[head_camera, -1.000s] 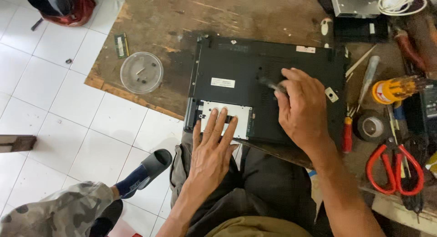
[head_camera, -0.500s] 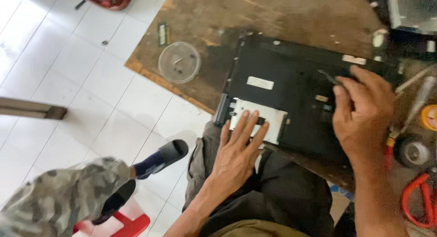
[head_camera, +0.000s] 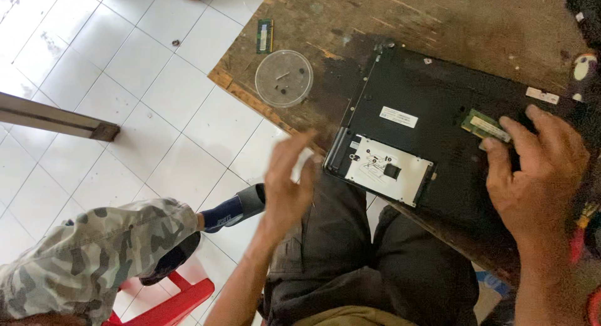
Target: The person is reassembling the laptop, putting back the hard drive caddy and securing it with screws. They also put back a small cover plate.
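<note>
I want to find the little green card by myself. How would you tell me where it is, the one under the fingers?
Start at the big black upturned laptop on the worn wooden table. Go to its far right side, where the right hand rests. At the fingertips lies a small green memory module with a pale label, unlike the loose green module beside the clear round dish.

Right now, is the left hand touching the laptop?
Apart. Head view: left hand, blurred, lifted beside the laptop; white floor tile shows between its fingers and the laptop's edge.
</note>
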